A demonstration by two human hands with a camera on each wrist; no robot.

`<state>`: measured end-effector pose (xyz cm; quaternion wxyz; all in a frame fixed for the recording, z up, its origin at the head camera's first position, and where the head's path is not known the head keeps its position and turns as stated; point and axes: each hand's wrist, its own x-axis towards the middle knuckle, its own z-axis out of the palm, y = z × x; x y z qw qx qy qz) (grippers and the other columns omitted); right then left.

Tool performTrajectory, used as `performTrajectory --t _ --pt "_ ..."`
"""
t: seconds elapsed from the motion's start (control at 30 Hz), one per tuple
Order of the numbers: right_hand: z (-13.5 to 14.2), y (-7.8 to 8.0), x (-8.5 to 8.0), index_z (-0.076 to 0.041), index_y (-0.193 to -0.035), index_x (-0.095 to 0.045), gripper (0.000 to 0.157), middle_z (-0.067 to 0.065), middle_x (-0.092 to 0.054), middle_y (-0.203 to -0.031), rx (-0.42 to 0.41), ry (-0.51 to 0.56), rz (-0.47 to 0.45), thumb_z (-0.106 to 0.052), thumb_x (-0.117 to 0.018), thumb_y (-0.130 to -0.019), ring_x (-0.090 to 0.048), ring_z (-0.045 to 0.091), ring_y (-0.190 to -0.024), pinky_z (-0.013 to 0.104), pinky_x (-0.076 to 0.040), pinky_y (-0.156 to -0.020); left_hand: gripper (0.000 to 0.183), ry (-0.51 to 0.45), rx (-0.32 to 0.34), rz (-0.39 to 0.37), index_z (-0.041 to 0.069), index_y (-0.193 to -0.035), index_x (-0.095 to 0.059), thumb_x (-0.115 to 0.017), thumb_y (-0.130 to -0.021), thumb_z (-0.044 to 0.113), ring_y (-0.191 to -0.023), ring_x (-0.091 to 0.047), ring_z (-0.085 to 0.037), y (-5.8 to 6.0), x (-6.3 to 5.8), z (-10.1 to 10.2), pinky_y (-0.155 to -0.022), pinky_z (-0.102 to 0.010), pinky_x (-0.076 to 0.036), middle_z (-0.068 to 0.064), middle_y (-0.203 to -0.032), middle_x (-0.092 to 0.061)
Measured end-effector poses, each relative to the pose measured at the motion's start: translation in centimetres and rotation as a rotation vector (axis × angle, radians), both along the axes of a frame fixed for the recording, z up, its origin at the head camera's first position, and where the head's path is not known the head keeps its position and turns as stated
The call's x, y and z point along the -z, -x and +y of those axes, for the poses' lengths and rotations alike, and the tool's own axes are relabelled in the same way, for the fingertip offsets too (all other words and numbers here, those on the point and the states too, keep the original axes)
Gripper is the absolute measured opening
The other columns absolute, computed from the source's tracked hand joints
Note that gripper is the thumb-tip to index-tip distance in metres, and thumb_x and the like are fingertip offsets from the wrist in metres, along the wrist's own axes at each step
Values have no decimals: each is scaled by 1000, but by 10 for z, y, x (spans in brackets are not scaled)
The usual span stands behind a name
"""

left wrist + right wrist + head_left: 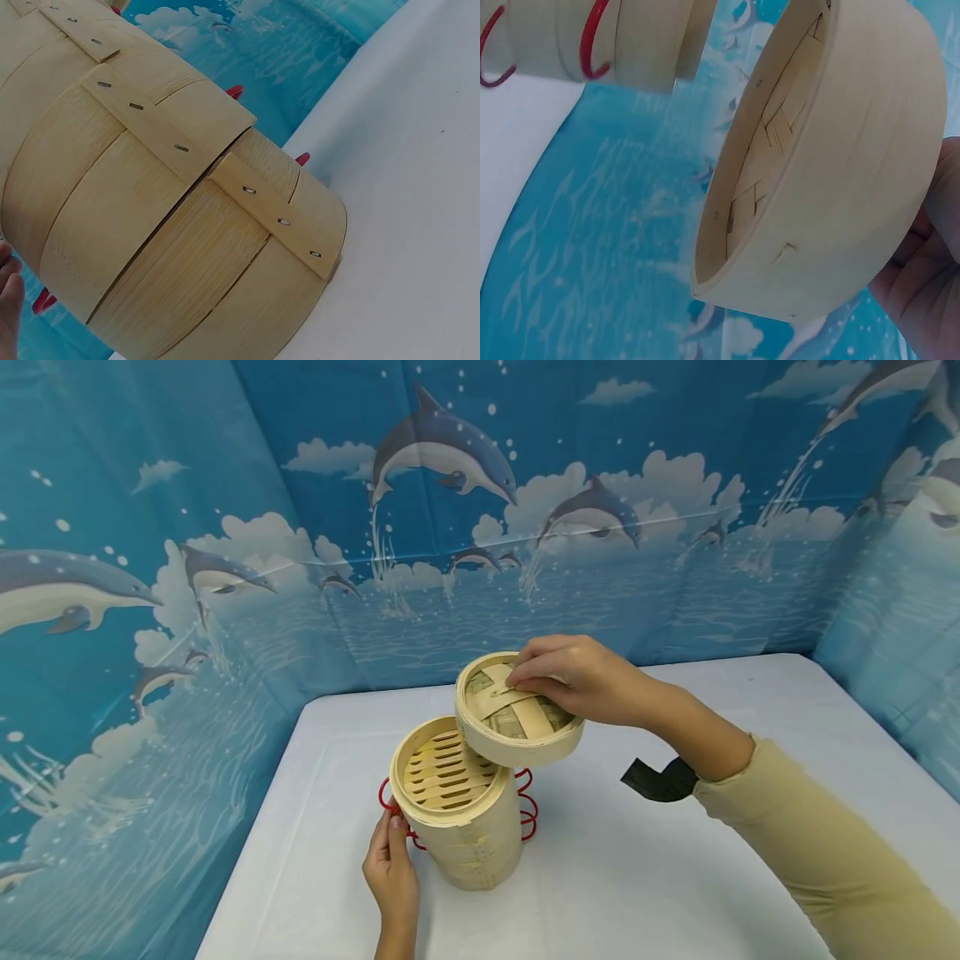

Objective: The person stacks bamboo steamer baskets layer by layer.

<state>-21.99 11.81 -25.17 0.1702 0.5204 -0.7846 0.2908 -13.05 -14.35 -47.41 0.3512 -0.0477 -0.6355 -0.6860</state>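
A stack of round bamboo steamer baskets [468, 852] stands on the white table, red loop handles [528, 817] on its sides. Its top basket shows a slatted floor [448, 772] with nothing on it. Above and right of the rim, my right hand [577, 681] pinches the woven steamer lid [517, 747] by the strap on its top. The lid is tilted and off the stack; its hollow underside shows in the right wrist view. At the stack's left side, my left hand [393, 868] pinches a red handle [385, 793]. Stapled bamboo bands [180, 150] fill the left wrist view.
A white cloth [637, 877] covers the table. Under the right wrist hangs a black strap [660, 779]. A blue curtain with dolphins [442, 452] surrounds the table at the back and sides.
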Motion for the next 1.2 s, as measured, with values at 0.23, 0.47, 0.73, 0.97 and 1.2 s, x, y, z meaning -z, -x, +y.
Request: performTrajectory --t 0.23,0.47,0.73,0.97,1.2 --pt "-27 -3 2 -3 -94 -70 15 3 -61 -95 -93 -20 -30 4 -63 -83 -57 11 -88 19 -49 -72 30 -6 -2 4 -20 -120 -46 -40 -96 -4 -109 -55 -12 1 0 0 -86 -23 -45 -9 -119 -58" --pt "-47 -6 10 -3 -96 -69 15 3 -59 -96 -160 -51 -51 3 -62 -85 -56 11 -89 17 -47 -74 29 5 4 26 -20 -120 -46 -39 -96 -5 -107 -56 -12 1 1 0 -85 -22 -46 -8 -119 -58" --pt "-60 -9 16 -4 -95 -69 15 2 -59 -95 -175 -70 -70 3 -62 -84 -55 9 -86 15 -47 -73 30 -13 -2 9 -21 -120 -45 -40 -96 -4 -106 -56 -11 1 2 -1 -85 -21 -46 -5 -116 -59" --pt "-68 -9 21 -4 -95 -70 14 2 -59 -95 -177 -85 -79 1 -63 -85 -55 9 -88 14 -46 -74 29 3 -31 -10 -22 -118 -46 -41 -96 -4 -100 -58 -9 1 2 0 -81 -19 -47 -1 -110 -61" --pt "-72 -6 21 -4 -95 -70 14 3 -59 -93 -180 -90 -74 1 -62 -86 -55 8 -86 14 -46 -72 29 14 -51 -7 -23 -117 -46 -41 -95 -5 -100 -58 -7 1 2 0 -81 -18 -47 -1 -111 -61"
